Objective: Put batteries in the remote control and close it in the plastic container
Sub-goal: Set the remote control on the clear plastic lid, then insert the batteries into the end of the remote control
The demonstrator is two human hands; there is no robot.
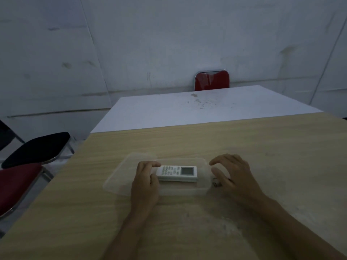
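A white remote control (177,172) with a small screen lies face up inside a clear plastic container (180,193) on the wooden table (262,156). My left hand (144,184) grips the remote's left end between fingers and thumb. The container's clear lid (120,177) lies flat to the left, partly under that hand. My right hand (232,177) hovers at the container's right end with its fingers spread and curved, holding nothing. A small dark and metallic object (216,183), possibly a battery, lies by the container's right wall, mostly hidden by the right hand.
A white table (206,107) adjoins the wooden one at the far side, with a red chair (212,80) behind it. A black chair seat (35,149) and a red seat (16,184) stand off the table's left edge.
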